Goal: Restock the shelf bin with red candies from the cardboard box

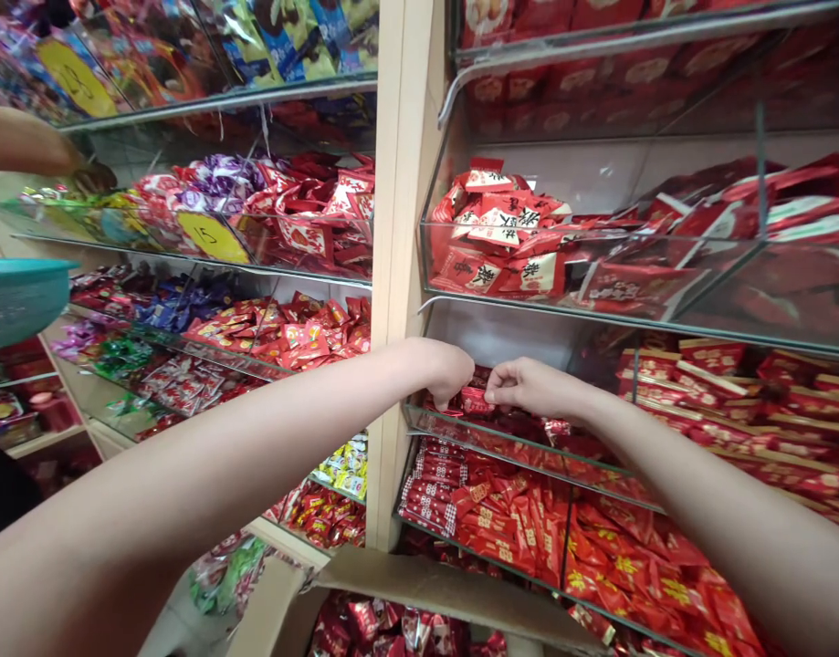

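Note:
Both my hands reach into a clear-walled bin on the right-hand shelf unit, above small red-wrapped candies. My left hand (455, 372) is curled with its fingers pointing down at the bin's left end; its fingertips are partly hidden, and what they hold cannot be made out. Close beside it, my right hand (520, 385) has thumb and forefinger pinched at the edge of a red-wrapped candy (475, 400). Dark red candies lie low in this bin behind its clear front wall (529, 447). Both forearms cross the view from the lower corners.
An open cardboard box (419, 579) with red-wrapped candies stands below. A wooden upright (395, 228) divides the shelves. Red packets (501, 224) fill the bin above. Another person's hand (94, 173) reaches into a left bin, near a teal basin (22, 301).

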A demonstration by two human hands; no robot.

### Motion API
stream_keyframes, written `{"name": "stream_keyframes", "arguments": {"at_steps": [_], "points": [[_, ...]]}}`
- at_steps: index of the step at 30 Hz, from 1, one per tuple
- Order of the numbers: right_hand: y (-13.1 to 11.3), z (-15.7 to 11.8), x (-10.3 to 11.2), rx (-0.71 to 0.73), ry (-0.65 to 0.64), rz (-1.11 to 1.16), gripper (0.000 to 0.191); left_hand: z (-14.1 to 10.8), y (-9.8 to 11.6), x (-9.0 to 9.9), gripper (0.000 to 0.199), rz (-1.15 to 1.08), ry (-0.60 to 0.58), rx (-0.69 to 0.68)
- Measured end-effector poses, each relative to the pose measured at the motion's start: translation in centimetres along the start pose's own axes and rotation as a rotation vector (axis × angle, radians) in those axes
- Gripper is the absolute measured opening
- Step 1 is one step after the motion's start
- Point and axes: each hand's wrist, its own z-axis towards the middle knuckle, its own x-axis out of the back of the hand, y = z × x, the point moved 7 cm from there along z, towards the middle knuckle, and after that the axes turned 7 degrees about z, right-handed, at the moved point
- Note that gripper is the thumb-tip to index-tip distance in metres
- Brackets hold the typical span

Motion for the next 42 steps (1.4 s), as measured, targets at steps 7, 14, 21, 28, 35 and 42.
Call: {"name": "stream_keyframes", "arguments": {"at_steps": [7, 14, 21, 28, 35, 42], "points": [[-0.4, -0.6, -0.3, -0.007, -0.036, -0.161, 0.015, -0.4, -0.3, -0.1, 0.06, -0.121, 0.031, 0.05], [-0.8, -1.3, 0.4, -0.005, -0.08, -0.281, 0.009, -1.0, 0.7, 0.1, 0.042, -0.131, -0.043, -0.03], [-0.5, -0.6, -0.9, 0.057, -0.159, -0.127, 0.012, -0.7, -0.1, -0.6, 0.051, -0.265, -0.024, -0.02], [0.4, 0.7, 0.0, -0.01, -0.102, -0.123, 0.02, -0.3, 0.5, -0.4, 0.036, -0.244, 0.155, -0.08], [-0.5, 2.4, -0.7, 0.05, 0.009, -0.513, 0.022, 0.1, 0.3, -0.1, 0.029, -0.163, 0.21, -0.004], [-0.6, 2.2, 0.6, -0.013, 0.016, -0.582, 0.019, 1.0, -0.2, -0.2, 0.029, -0.219, 0.075, 0.086]]}}
